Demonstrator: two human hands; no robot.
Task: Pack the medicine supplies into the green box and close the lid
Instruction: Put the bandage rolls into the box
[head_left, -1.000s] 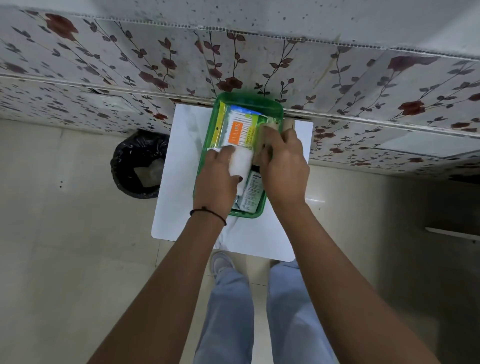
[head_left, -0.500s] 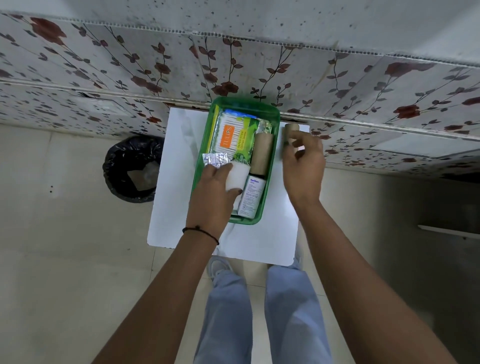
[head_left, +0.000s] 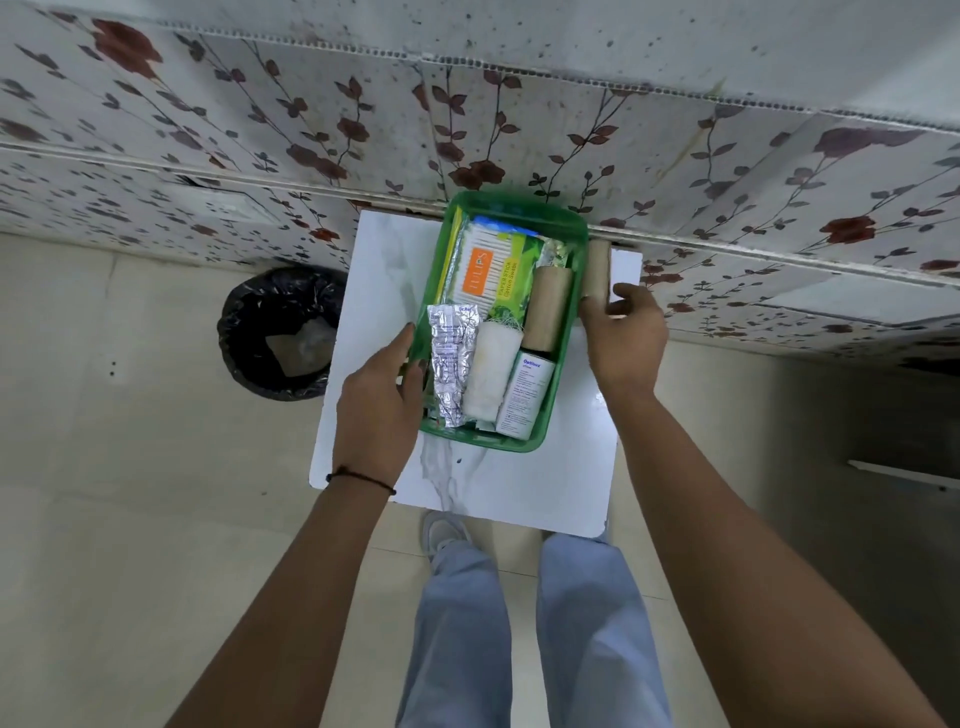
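Note:
The green box (head_left: 521, 207) lies open on a small white table (head_left: 375, 280). Inside it are a cotton swab pack (head_left: 488, 275), a silver blister strip (head_left: 451, 364), a white gauze roll (head_left: 491, 371), a brown roll (head_left: 548, 309) and a small white medicine carton (head_left: 527, 395). My left hand (head_left: 382, 395) grips the box's left wall, thumb outside. My right hand (head_left: 626, 340) pinches the near end of a second brown roll (head_left: 597, 267), which lies on the table just right of the box. No lid is in view.
A black-lined trash bin (head_left: 283, 332) stands on the floor left of the table. A floral-patterned wall (head_left: 519, 114) runs directly behind the table. My legs and a shoe (head_left: 441, 530) are below the table's near edge.
My right hand left the box and reached right to the second brown roll. My left hand let go of the white gauze roll and slid to the box's left wall.

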